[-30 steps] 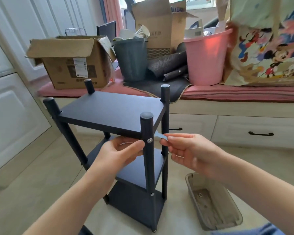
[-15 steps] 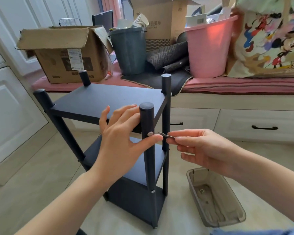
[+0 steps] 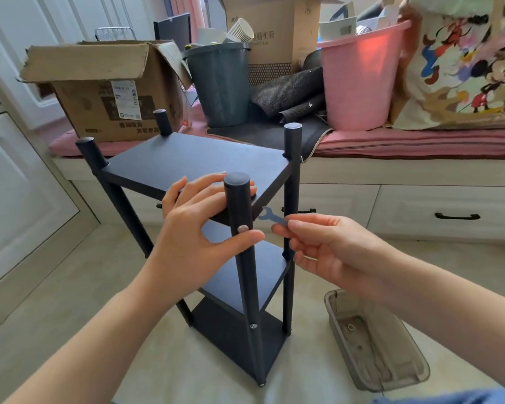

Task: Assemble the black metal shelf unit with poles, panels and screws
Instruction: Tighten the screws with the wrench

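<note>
1. On the pale floor stands the black shelf unit, upright, with bare floor to its left and toward the camera; its back edge sits near the drawer fronts of the window bench.
2. Four poles rise past the top panel, one at each corner, and three panels are stacked between them.
3. Two silver screws show on the front pole: the upper screw just under the top panel, the lower screw near the bottom panel.
4. Left hand wraps the front corner, fingers spread on the top panel, thumb tip pressed on the pole right beside the upper screw.
5. Right hand pinches a small flat wrench between thumb and forefinger; its open end sits just right of the pole, apart from the screw.
6. A clear plastic tray lies on the floor right of the unit, under the right forearm, with small bits of hardware inside.
7. Behind, the bench cushion carries one cardboard box, one grey bin, one pink bucket and a cartoon-print bag.
</note>
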{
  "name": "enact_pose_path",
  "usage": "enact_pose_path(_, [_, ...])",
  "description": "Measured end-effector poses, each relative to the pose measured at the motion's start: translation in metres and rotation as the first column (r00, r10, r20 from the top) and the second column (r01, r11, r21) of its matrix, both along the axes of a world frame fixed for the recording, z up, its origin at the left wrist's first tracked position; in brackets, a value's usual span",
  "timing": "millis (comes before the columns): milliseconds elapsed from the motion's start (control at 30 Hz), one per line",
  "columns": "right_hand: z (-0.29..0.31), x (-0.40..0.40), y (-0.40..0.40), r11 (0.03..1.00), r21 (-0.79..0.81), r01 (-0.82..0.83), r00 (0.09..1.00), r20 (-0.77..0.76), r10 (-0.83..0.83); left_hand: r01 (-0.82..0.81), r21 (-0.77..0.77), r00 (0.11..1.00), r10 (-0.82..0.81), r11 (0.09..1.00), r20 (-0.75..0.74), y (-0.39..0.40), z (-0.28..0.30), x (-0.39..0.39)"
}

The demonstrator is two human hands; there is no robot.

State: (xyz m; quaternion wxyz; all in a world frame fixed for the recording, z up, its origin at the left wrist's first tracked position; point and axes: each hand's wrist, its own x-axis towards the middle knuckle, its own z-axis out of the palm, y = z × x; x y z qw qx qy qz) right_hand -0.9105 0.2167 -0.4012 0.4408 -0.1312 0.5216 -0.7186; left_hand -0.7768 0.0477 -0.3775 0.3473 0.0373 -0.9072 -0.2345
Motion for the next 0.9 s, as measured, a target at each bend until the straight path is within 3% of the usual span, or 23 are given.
enact_pose_path(233, [-0.002,0.005,-0.004,0.991,0.129,-0.029,0.994,-0.097,0.041,-0.004,0.082,1.000,0.005,0.997,-0.019,-0.001,0.006,0.013])
enact_pose_path(567, [0.003,0.013,-0.014,0.998,0.047,-0.034,0.999,0.002,0.034,-0.184,0.016,0.975,0.184,0.983,-0.122,0.005,0.009,0.025])
enact_pose_path(733, [0.004,0.016,-0.018,0.997,0.014,-0.079,0.996,0.028,0.079,-0.166,0.379,0.972,0.216,0.910,-0.092,0.004,0.007,0.031])
enact_pose_path(900, [0.005,0.018,-0.020,0.994,0.002,-0.107,0.994,-0.003,0.107,-0.154,0.523,0.987,0.152,0.839,0.046,0.006,0.003,0.029])
